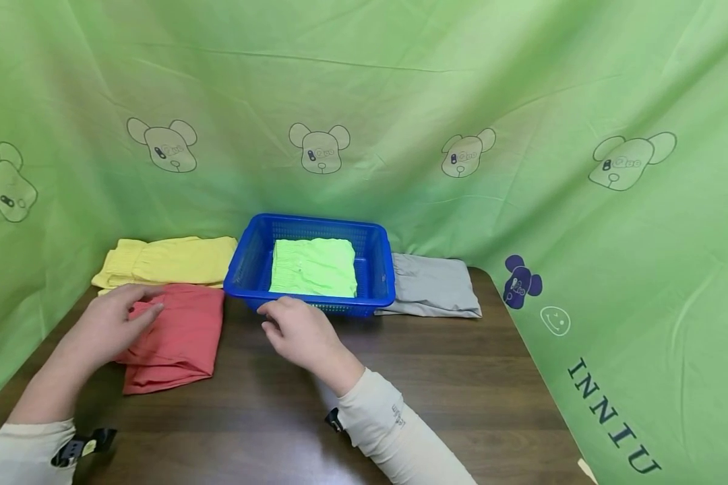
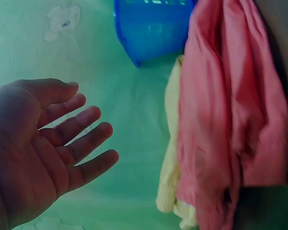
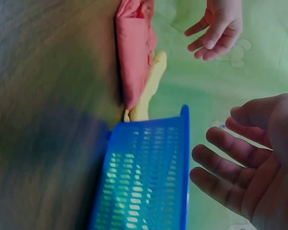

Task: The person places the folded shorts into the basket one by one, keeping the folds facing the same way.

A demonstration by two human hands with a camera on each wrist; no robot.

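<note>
A blue plastic basket (image 1: 311, 300) with slotted walls stands at the back of the table, and a folded neon-green garment (image 1: 313, 267) lies inside it. Just in front of its near rim is my right hand (image 1: 303, 335), raised, fingers relaxed, holding nothing. Over the left part of a folded red garment (image 1: 188, 333) hovers my left hand (image 1: 112, 323). In the left wrist view that hand (image 2: 43, 148) has its fingers spread apart from the red cloth (image 2: 206, 110), with nothing in its palm.
A folded yellow garment (image 1: 176, 261) lies behind the red one, left of the basket. Right of the basket lies a folded grey garment (image 1: 437, 286). A green printed curtain (image 1: 388, 81) hangs behind and beside the brown wooden table (image 1: 437, 377).
</note>
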